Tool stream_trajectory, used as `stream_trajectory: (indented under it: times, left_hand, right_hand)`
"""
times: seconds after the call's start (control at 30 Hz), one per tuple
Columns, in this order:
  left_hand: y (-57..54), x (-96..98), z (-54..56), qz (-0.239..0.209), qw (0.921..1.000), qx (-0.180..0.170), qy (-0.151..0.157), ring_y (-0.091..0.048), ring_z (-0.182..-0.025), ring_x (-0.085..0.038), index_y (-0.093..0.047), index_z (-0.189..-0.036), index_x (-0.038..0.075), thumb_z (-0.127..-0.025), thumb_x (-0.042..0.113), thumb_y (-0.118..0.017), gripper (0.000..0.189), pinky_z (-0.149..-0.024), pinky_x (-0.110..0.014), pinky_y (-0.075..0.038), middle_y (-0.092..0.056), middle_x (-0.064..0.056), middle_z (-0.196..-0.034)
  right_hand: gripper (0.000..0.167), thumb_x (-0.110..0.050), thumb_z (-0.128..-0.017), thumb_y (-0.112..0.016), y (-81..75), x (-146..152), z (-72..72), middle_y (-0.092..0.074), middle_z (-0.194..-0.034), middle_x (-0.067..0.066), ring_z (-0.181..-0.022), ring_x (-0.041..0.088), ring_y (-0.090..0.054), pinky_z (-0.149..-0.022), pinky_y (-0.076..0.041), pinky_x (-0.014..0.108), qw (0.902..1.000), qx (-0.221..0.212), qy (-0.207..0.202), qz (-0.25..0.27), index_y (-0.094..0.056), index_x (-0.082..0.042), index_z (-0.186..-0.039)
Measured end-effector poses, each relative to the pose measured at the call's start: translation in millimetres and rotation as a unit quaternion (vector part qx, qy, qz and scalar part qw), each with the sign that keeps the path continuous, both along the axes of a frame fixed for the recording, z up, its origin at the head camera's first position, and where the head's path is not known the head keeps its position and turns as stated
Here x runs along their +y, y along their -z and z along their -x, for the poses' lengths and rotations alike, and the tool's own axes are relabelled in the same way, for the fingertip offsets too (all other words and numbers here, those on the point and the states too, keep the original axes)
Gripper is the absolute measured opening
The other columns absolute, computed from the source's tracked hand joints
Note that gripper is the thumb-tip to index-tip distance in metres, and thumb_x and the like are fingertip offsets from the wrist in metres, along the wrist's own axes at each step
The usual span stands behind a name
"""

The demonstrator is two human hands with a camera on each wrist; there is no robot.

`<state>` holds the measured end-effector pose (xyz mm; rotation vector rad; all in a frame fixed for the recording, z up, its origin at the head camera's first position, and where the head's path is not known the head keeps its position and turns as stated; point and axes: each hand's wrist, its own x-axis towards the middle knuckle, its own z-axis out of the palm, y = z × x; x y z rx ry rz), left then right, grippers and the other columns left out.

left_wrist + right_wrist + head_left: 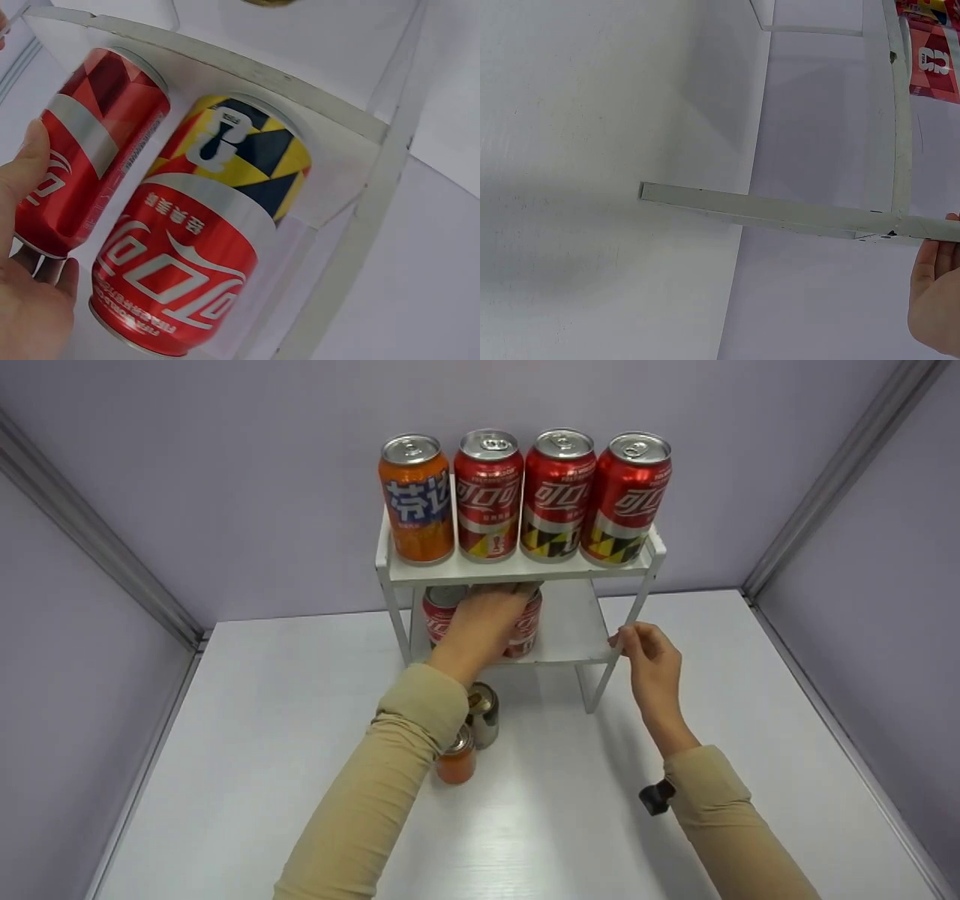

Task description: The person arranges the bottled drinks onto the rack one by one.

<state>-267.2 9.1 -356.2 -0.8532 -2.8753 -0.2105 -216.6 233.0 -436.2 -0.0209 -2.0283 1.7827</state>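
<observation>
On the middle tier of a white two-tier rack [570,637], my left hand [480,626] grips a red Coca-Cola can [528,626]. The left wrist view shows the thumb on the side of that can [101,146] and the fingertips at its top end. Beside it, apart from the fingers, stands a second Coca-Cola can [438,619] with a yellow and black pattern [202,225]. My right hand [655,664] pinches the rack's front right leg [619,649] level with the middle tier. Its fingers wrap behind the leg [780,211] in the right wrist view.
The top tier carries an orange Fanta can [416,502] and three Coca-Cola cans [559,499] in a row. Below the rack, an orange can [456,765] and a dark-topped can [484,720] stand on the white table [285,780]. Walls enclose the back and sides.
</observation>
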Motion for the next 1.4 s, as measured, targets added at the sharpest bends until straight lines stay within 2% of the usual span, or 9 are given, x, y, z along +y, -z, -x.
stream_trajectory:
  times: [0.27, 0.43, 0.6, 0.7, 0.8, 0.87, 1.1, 1.23, 1.4]
  left_hand:
    - [2.8, -3.0, 1.8, 0.014, 0.9994, 0.03, 0.012, -0.062, -0.111, -0.028, -0.047, -0.144, 0.014, -0.096, -0.001, -0.062, 0.053, -0.089, -0.042, -0.053, -0.06, -0.011, -0.131]
    - [5.4, -3.5, 0.0, 0.028, 0.996, 0.08, 0.028, -0.062, -0.106, -0.028, -0.047, -0.147, 0.017, -0.089, -0.004, -0.068, 0.065, -0.082, -0.04, -0.055, -0.06, -0.011, -0.126]
    - [8.8, -3.5, -3.7, 0.063, 0.9835, 0.151, 0.078, -0.053, -0.125, -0.024, -0.043, -0.149, 0.016, -0.089, -0.002, -0.069, 0.068, -0.102, -0.039, -0.046, -0.052, -0.005, -0.142]
    - [9.8, -3.6, -7.3, 0.08, 0.9781, 0.166, 0.097, -0.046, -0.133, -0.021, -0.043, -0.149, 0.016, -0.091, 0.003, -0.069, 0.066, -0.109, -0.037, -0.038, -0.047, -0.002, -0.148]
    - [10.2, -5.3, -11.9, 0.067, 0.9758, 0.176, 0.111, -0.045, -0.134, -0.02, -0.046, -0.147, 0.015, -0.093, 0.005, -0.067, 0.059, -0.109, -0.037, -0.038, -0.048, -0.001, -0.147]
    - [10.4, -6.7, -15.1, 0.052, 0.9726, 0.192, 0.121, -0.047, -0.132, -0.02, -0.05, -0.144, 0.015, -0.095, 0.006, -0.065, 0.052, -0.109, -0.037, -0.038, -0.052, -0.002, -0.144]
    - [11.3, -14.6, -28.3, 0.008, 0.9484, 0.279, 0.15, -0.059, -0.116, -0.021, -0.066, -0.124, 0.015, -0.099, 0.014, -0.058, 0.027, -0.1, -0.037, -0.046, -0.066, -0.002, -0.123]
    - [12.0, -19.6, -38.7, -0.014, 0.9419, 0.291, 0.167, -0.06, -0.111, -0.02, -0.069, -0.118, 0.016, -0.095, 0.022, -0.065, 0.024, -0.097, -0.035, -0.047, -0.068, -0.001, -0.115]
    - [16.4, -23.8, -52.7, -0.014, 0.9397, 0.288, 0.183, -0.061, -0.11, -0.02, -0.071, -0.114, 0.016, -0.092, 0.029, -0.071, 0.026, -0.098, -0.034, -0.047, -0.069, -0.002, -0.114]
  right_hand:
    - [0.016, -0.011, -0.102, -0.055, 0.0, 1, -0.4, -0.068, -0.096, 0.02, -0.091, 0.016, -0.066, -0.089, -0.05, 0.027, 1.0, -0.003, 0.002, 0.0, -0.064, 0.002, -0.101]
    - [0.025, -0.017, -0.102, -0.056, 15.6, 8, 9.6, -0.069, -0.099, 0.016, -0.092, 0.013, -0.065, -0.089, -0.049, 0.026, 0.9999, -0.012, 0.002, -0.001, -0.062, 0.007, -0.107]
    - [0.021, -0.015, -0.103, -0.055, 7.6, 5, 4.5, -0.069, -0.1, 0.019, -0.092, 0.014, -0.065, -0.089, -0.049, 0.025, 0.9997, -0.019, 0.008, -0.012, -0.063, 0.005, -0.106]
    - [0.021, -0.014, -0.103, -0.055, 11.2, 6, 6.5, -0.069, -0.099, 0.019, -0.091, 0.014, -0.066, -0.088, -0.049, 0.025, 0.9999, -0.012, 0.008, -0.008, -0.062, 0.005, -0.106]
    - [0.026, -0.018, -0.102, -0.056, 23.9, 11, 14.5, -0.07, -0.098, 0.015, -0.091, 0.014, -0.066, -0.088, -0.05, 0.026, 1.0, -0.001, 0.005, -0.001, -0.062, 0.007, -0.107]
    - [0.028, -0.02, -0.102, -0.057, 25.7, 12, 15.5, -0.07, -0.097, 0.013, -0.091, 0.014, -0.066, -0.088, -0.05, 0.026, 1.0, 0.003, 0.005, -0.004, -0.062, 0.007, -0.107]
    - [0.029, -0.022, -0.102, -0.058, 27.3, 11, 15.8, -0.069, -0.094, 0.009, -0.092, 0.016, -0.066, -0.087, -0.051, 0.027, 0.9998, 0.021, 0.001, -0.007, -0.063, 0.007, -0.105]
    - [0.029, -0.021, -0.102, -0.058, 27.5, 11, 16.4, -0.069, -0.094, 0.01, -0.091, 0.016, -0.066, -0.086, -0.052, 0.027, 0.9997, 0.023, 0.0, -0.008, -0.063, 0.008, -0.105]
    - [0.028, -0.019, -0.102, -0.056, 24.6, 11, 15.6, -0.07, -0.095, 0.013, -0.092, 0.013, -0.066, -0.088, -0.051, 0.026, 0.9999, 0.01, 0.001, -0.005, -0.062, 0.008, -0.106]
